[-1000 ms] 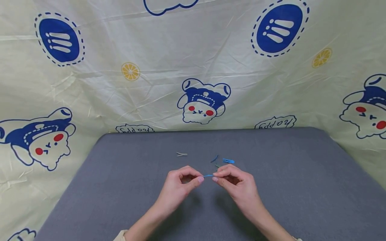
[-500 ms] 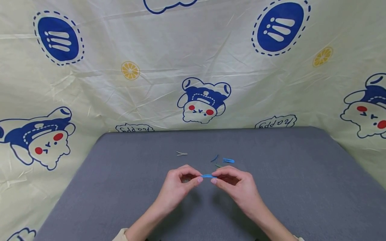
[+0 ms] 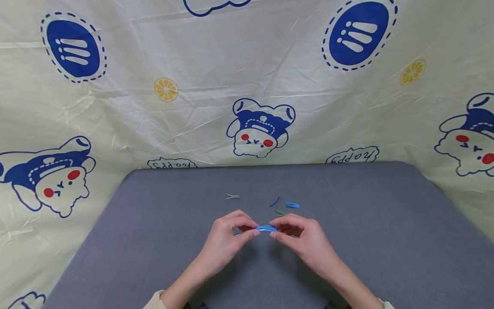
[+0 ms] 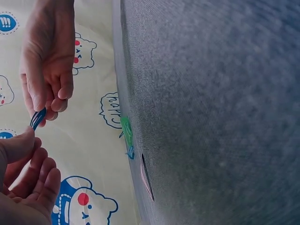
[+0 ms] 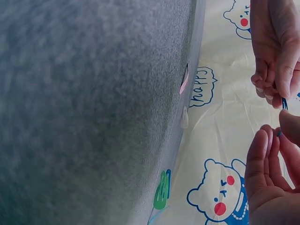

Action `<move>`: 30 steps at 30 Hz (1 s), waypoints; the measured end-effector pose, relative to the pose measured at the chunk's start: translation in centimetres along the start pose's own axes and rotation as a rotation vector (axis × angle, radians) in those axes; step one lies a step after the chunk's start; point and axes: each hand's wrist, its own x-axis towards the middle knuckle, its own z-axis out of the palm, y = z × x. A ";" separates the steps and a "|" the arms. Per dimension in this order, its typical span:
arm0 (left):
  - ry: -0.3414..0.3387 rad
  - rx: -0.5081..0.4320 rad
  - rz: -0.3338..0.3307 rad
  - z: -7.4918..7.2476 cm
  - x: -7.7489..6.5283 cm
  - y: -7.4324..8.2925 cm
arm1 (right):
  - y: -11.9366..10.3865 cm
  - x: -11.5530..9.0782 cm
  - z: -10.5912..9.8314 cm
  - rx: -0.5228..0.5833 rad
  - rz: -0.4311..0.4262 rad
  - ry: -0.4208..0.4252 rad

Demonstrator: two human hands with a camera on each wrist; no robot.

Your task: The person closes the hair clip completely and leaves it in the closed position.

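A blue snap hair clip is held in the air above the table, stretched between both hands. My left hand pinches its left end between thumb and fingertips. Its right end is pinched the same way by my right hand. Fingertips cover both ends, so only the clip's middle shows in the head view. Just beyond the right hand, a green hair clip lies partly hidden. Behind that are a dark blue clip and a bright blue clip.
Farther left on the grey table lies a pale, forked-looking clip. A pink clip and a whitish clip show in the right wrist view. A printed cloth hangs behind the table's far edge.
The held clip has turned from a thin edge-on line to show its broad face, and sits slightly lower. The right hand shifted a little left, baring more of the green clip.
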 end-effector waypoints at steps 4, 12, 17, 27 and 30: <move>0.006 -0.003 0.001 0.0 0.1 -0.2 | 0.0 0.1 -0.2 -0.030 0.001 -0.031; -0.054 0.031 0.032 -0.6 1.0 -0.4 | 0.2 0.6 -0.5 -0.100 -0.007 -0.065; -0.122 0.053 0.003 -0.7 1.5 -1.1 | 0.8 1.1 -0.7 -0.158 0.001 -0.085; -0.226 0.080 -0.056 -0.1 2.1 -2.8 | 2.0 2.2 -1.0 -0.239 0.061 -0.175; -0.247 0.101 -0.057 -0.1 2.3 -3.1 | 2.2 2.5 -1.0 -0.271 0.061 -0.201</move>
